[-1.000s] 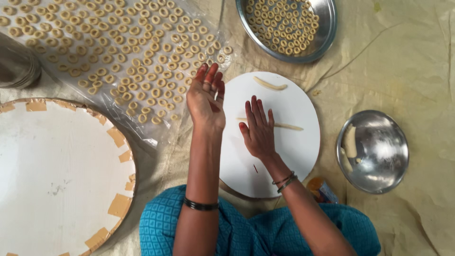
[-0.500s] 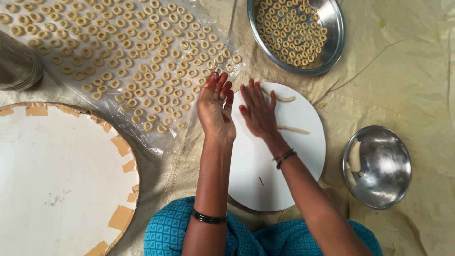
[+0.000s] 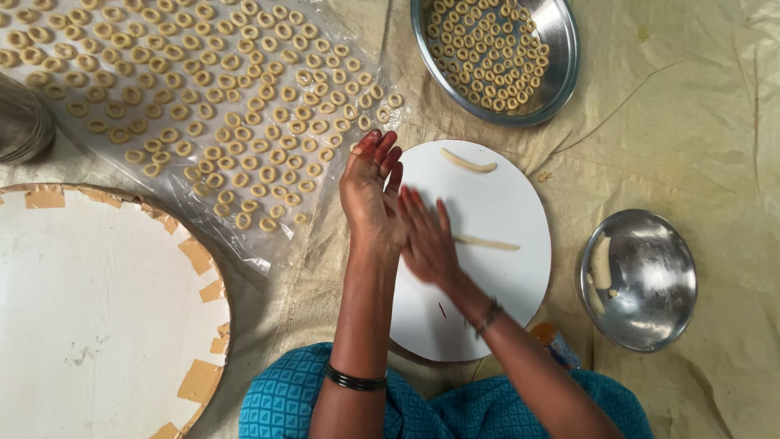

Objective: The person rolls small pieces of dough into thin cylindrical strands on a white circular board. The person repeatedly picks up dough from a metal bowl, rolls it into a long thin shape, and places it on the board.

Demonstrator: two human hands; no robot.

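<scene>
Where hands (image 3: 398, 215) meet: two dough strips (image 3: 486, 242).

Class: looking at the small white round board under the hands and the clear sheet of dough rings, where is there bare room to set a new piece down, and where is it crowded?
The white round board is bare between the short dough piece and the thin dough strip, and below the strip beside the right hand. The plastic sheet is crowded with dough rings, free only along its lower edge near the left hand.

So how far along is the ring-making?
Done: many dough rings lie on the plastic sheet, more fill the steel pan. In hand: the left hand and right hand work over the white board. Left: two dough strips and dough in the bowl.
</scene>
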